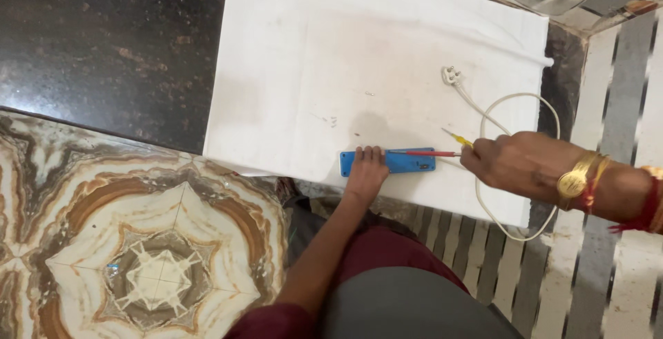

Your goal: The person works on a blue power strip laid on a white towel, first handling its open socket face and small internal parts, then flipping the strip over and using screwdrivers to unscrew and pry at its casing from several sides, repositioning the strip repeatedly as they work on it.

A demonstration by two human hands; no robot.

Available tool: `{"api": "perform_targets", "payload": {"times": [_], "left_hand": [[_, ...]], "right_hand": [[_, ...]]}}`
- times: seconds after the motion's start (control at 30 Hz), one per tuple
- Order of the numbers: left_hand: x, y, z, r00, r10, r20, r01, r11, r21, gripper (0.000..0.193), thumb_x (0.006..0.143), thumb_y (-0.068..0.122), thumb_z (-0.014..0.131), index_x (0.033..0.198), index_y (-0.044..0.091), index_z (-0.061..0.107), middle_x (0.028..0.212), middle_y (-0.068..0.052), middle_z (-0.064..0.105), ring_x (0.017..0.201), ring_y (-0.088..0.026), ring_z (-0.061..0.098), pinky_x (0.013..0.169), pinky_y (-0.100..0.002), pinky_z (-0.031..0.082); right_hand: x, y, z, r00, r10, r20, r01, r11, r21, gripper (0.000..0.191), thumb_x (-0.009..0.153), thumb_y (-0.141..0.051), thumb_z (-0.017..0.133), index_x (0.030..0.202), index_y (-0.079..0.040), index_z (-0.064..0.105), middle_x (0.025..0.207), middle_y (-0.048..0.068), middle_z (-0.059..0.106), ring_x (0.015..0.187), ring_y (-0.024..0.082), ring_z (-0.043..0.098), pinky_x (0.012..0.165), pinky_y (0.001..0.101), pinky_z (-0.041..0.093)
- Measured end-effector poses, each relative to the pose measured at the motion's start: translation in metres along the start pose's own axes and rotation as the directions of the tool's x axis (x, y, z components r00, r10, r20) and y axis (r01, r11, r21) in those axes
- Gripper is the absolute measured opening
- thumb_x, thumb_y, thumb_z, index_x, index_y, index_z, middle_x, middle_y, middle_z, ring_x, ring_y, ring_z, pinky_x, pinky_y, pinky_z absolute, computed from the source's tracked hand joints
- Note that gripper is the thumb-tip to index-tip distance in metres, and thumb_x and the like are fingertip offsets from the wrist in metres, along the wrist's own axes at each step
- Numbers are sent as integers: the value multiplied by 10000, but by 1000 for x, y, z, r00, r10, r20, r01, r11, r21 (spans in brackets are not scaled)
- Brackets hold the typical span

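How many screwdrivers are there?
1. The red-handled screwdriver lies across the blue box on the white cloth, by the right hand. The left hand presses the box. That hand may hide another.

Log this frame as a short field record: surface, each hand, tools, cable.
surface: white cloth spread over a dark stone slab
left hand: left hand pressing down on the blue power strip
right hand: right hand gripping a yellow-handled tool; gold bangles on the wrist
tools: red screwdriver lying along the strip
cable: white cord looped on the cloth, plug lying free
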State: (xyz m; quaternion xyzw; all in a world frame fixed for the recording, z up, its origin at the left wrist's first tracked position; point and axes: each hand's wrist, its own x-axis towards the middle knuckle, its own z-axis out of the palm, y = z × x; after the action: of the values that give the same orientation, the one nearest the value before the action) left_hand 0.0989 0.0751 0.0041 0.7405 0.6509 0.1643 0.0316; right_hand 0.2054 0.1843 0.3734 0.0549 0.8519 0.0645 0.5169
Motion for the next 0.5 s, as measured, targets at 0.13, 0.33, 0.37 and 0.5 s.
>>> {"api": "perform_targets", "payload": {"times": [0.13,0.33,0.37,0.5], "left_hand": [[-3,0,-4,998,29,53,-28,999,-34,260,783,115,676,1013,25,756,1235,-172,643,1150,-338,587,1098,-517,430],[0,1,-25,992,58,109,-53,997,-49,102,788,151,671,742,148,762,1273,-167,627,1185,-350,550,1099,-536,385],[0,2,-30,990,62,131,-60,998,-19,98,774,153,670,733,160,759,1280,-161,625,1193,-344,547,1100,-533,380],[1,-1,-44,983,73,168,-67,997,-41,106,805,163,668,738,157,750,1306,-165,619,1185,-343,545,1101,-532,382]], "right_hand": [[14,6,10,983,-175,49,181,961,-208,439,978,-9,506,1334,227,405,947,202,626,683,217,702,563,321,585],[27,7,45,979,-104,-176,118,991,68,550,913,0,537,1457,23,459,943,142,661,665,214,678,482,298,582],[28,2,50,964,-55,-259,96,984,148,556,905,13,532,1457,-39,501,928,120,675,640,204,671,451,296,573],[35,-24,60,901,345,262,-386,364,847,248,975,-212,652,1186,-215,782,724,-81,640,502,107,496,430,267,412]]}}
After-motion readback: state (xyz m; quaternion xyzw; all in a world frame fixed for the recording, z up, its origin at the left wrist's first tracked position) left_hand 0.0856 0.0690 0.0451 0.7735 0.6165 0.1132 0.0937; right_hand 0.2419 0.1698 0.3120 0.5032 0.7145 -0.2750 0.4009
